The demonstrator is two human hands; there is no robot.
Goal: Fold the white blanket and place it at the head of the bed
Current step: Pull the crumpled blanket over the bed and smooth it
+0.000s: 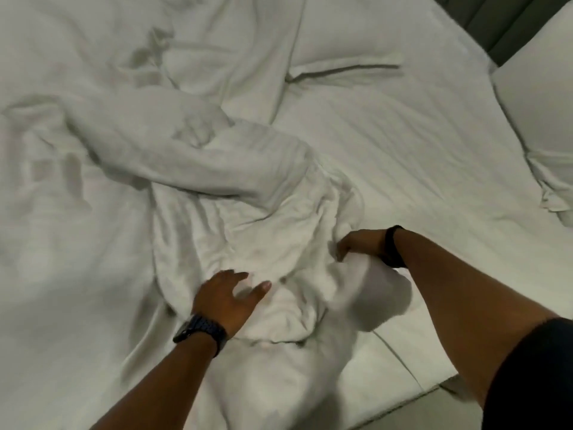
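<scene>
The white blanket [217,169] lies crumpled in a long twisted heap across the middle of the bed, running from the far left down to the near edge. My left hand [228,294] rests on its near part with fingers spread, a dark watch on the wrist. My right hand [356,243] is closed on a fold at the blanket's right edge, a black band on that wrist.
The white bed sheet [418,144] stretches flat to the right. Two white pillows [356,38] [539,97] lie at the far right, near the dark headboard [502,23]. The mattress edge [400,361] and floor show at the lower right.
</scene>
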